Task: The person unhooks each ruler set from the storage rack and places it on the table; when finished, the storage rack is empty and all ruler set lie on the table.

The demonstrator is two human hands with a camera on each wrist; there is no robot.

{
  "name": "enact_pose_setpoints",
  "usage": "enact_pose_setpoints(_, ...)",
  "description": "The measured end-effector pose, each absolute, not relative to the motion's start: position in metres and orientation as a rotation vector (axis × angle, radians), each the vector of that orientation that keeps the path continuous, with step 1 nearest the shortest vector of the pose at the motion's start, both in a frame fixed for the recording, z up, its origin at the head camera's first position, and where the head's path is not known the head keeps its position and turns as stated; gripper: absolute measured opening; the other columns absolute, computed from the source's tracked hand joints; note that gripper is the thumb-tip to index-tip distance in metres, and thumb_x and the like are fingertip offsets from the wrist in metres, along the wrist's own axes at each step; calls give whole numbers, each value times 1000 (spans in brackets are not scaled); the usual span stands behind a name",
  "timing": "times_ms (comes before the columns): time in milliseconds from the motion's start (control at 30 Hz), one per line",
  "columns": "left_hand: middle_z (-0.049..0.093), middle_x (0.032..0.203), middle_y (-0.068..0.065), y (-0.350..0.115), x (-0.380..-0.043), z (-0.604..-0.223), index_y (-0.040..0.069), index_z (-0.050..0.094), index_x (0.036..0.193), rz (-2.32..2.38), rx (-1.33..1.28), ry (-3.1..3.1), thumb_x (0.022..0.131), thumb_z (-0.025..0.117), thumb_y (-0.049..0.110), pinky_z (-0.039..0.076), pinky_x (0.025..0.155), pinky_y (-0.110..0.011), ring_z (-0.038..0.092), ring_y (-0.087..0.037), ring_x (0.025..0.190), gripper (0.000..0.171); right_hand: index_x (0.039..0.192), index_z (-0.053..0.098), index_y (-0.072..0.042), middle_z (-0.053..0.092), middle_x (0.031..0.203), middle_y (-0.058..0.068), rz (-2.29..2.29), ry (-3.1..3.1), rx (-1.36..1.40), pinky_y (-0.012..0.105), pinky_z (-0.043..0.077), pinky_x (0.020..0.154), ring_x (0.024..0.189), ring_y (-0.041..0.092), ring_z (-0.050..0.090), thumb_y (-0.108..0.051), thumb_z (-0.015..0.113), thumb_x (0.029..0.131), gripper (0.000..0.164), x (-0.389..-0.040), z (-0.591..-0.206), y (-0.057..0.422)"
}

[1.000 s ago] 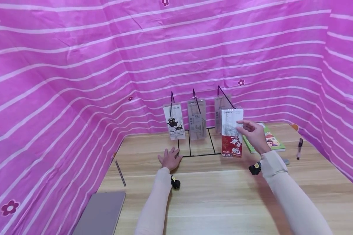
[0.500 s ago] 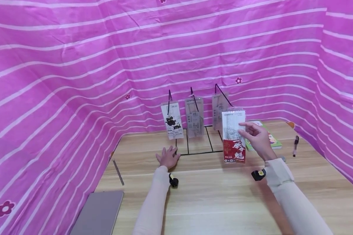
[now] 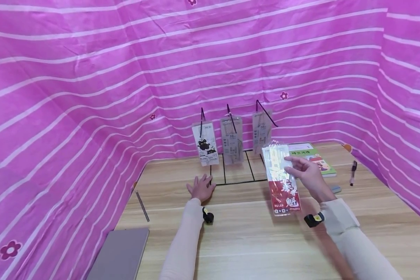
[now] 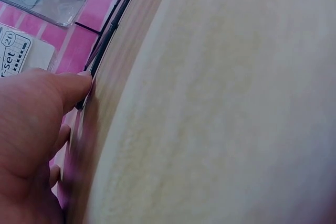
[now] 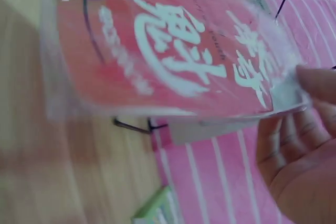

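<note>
My right hand (image 3: 306, 173) pinches the right edge of a clear-sleeved ruler set packet (image 3: 286, 198) with a white top and red lower part. The packet hangs tilted above the table, off the bare right hook (image 3: 267, 114) of a black wire rack (image 3: 238, 182). In the right wrist view the packet's red face (image 5: 173, 51) is close and slightly blurred. My left hand (image 3: 201, 189) rests with fingers spread at the rack's front left corner; its thumb (image 4: 79, 85) touches the wire. Still hanging are a black-cat ruler set (image 3: 207, 149) and two clear ruler packets (image 3: 232, 146).
Right of the rack lie a green book (image 3: 327, 171), a small grey-blue block (image 3: 336, 189) and a black-capped pen (image 3: 353, 173). A thin grey rod (image 3: 142, 206) and a flat grey panel (image 3: 120, 252) lie left. Pink striped cloth (image 3: 210, 58) surrounds the table.
My right hand has drawn the red-and-white ruler packet off the right hook, toward me and lower, tilting it. The left hand stays at the rack corner.
</note>
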State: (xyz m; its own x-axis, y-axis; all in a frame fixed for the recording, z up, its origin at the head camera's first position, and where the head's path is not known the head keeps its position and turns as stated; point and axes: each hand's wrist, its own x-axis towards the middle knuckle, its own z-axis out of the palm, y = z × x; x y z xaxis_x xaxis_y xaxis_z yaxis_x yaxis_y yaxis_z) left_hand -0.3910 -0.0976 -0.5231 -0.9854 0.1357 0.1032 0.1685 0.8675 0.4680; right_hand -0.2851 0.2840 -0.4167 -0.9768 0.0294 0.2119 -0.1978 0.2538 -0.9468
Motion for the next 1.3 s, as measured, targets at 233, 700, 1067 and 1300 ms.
enact_pose_setpoints(233, 38, 161, -11, -97, -388, -519, 19, 52, 148, -791, -235, -2987, 103, 51, 42, -5, 111, -79, 17, -47, 151, 50, 144, 48, 3, 66, 99, -8, 1982, -2493, -8, 24, 58, 73, 82, 5, 63, -16, 71, 94, 58, -282, -436, 297)
enact_pose_setpoints(700, 38, 161, -10, -96, -390, -521, 20, 52, 148, -780, -225, -2986, 103, 52, 42, -5, 111, -79, 17, -46, 151, 50, 142, 46, 6, 65, 89, 1, 2232, -2594, -361, 24, 51, 61, 69, 11, 57, -1, 65, 91, 55, -276, -478, 318)
enact_pose_setpoints(1067, 37, 161, -11, -97, -391, -524, 21, 52, 148, -796, -229, -2995, 103, 51, 44, -6, 111, -79, 16, -47, 151, 51, 138, 54, 5, 63, 118, 22, 1740, -2972, -177, 31, 51, 72, 88, 23, 61, -10, 65, 95, 47, -279, -481, 322)
enact_pose_setpoints(1300, 35, 162, -10, -95, -389, -518, 21, 50, 149, -779, -214, -3014, 103, 51, 43, -7, 112, -78, 14, -46, 152, 51, 135, 58, 4, 55, 136, 31, 1576, -3024, -102, 25, 43, 66, 80, 19, 52, -9, 66, 94, 44, -284, -485, 321)
